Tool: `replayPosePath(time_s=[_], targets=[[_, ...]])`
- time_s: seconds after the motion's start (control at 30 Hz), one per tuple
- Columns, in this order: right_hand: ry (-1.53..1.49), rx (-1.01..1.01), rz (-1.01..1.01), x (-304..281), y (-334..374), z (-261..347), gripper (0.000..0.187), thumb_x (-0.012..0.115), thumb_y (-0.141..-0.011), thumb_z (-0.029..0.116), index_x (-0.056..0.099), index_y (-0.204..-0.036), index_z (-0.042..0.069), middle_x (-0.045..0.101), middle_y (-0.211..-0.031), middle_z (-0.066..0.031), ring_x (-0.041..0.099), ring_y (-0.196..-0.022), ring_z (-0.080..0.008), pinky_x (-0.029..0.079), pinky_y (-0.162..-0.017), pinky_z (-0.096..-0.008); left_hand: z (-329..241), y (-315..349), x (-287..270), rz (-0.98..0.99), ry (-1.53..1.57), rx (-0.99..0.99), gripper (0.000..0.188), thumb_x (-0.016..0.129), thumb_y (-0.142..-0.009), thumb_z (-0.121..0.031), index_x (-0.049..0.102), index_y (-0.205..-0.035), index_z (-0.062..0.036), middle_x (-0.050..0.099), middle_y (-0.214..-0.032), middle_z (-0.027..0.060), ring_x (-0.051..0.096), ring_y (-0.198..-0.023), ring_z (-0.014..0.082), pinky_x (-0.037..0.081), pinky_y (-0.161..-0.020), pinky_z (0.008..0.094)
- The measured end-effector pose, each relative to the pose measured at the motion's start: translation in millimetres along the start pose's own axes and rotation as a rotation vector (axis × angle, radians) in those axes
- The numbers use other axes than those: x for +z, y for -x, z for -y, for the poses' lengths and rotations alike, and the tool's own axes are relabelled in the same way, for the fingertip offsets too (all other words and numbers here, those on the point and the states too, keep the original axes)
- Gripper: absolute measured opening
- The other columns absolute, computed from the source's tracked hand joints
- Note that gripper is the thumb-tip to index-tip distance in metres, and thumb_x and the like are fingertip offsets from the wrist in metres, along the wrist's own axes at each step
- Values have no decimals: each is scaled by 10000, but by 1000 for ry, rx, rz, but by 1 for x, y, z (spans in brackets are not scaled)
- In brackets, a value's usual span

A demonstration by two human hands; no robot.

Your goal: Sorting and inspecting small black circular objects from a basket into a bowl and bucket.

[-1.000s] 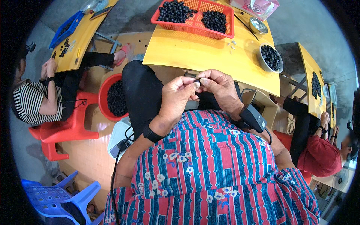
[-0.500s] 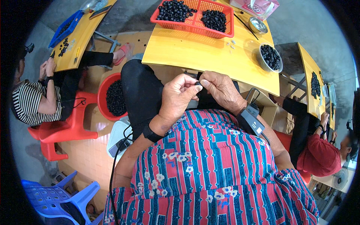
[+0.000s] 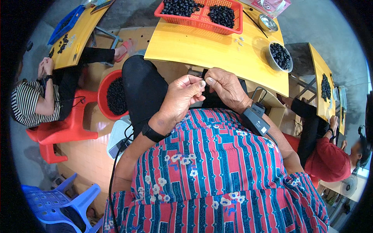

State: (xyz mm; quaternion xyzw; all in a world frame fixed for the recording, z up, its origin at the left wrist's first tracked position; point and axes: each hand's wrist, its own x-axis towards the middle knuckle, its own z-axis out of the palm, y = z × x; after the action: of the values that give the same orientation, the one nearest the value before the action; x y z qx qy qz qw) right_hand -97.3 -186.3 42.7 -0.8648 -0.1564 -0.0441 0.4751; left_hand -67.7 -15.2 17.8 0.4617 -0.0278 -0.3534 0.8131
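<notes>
Just short of the table's near edge, my two hands meet in front of my body. My left hand [image 3: 183,96] is closed, its thumb and fingers pinching a small black part [image 3: 204,80] that is mostly hidden by the fingertips. My right hand [image 3: 226,87] is closed as well, thumb against the bent index finger, at the same small part. On the table beyond, a red plastic basket [image 3: 186,20] with two compartments holds many black ring-like parts. To the right stands a clear bowl [image 3: 287,70] filled with similar black parts.
The yellow table [image 3: 186,46] also bears a metal bowl [image 3: 268,23], a dark stick [image 3: 255,24] and tiny clear bits [image 3: 239,42]. A red tub [image 3: 101,99] of black parts stands left of my leg. Co-workers sit at side tables, left and right.
My hands have drawn slightly up and left, still together. The black part shows less between the fingertips than before. The whole view has shifted a little.
</notes>
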Motion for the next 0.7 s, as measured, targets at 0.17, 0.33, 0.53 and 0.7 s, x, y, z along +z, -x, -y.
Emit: replayPosePath(time_s=[0.17,0.33,0.53,0.7], targets=[[-65,15,17,0,1,-2,186,483,-909,146,481,-773,19,408,-696,-117,419,-664,-266,385,-636,-345,-1,-3,-8,67,-5,-40,113,610,-879,-150,579,-917,-49,549,-737,-2,542,-652,71,494,-614,217],[-69,3,34,-1,0,-1,188,478,-913,146,479,-776,18,403,-694,-110,417,-661,-253,384,-634,-337,-4,-1,-7,56,-70,-34,128,624,-870,-158,582,-918,-47,560,-748,1,553,-622,68,473,-576,196],[-202,58,66,-5,2,-10,196,489,-920,157,500,-790,11,446,-703,-74,448,-656,-175,402,-633,-297,-6,2,0,5,-228,75,120,639,-856,-136,592,-909,-39,584,-734,13,576,-612,77,440,-534,176],[-600,257,184,-8,1,-11,219,540,-922,204,557,-808,17,534,-754,8,548,-694,-79,448,-564,-213,-2,-1,-5,57,-266,213,114,646,-849,-117,593,-915,-40,595,-742,12,582,-620,79,436,-542,178]])
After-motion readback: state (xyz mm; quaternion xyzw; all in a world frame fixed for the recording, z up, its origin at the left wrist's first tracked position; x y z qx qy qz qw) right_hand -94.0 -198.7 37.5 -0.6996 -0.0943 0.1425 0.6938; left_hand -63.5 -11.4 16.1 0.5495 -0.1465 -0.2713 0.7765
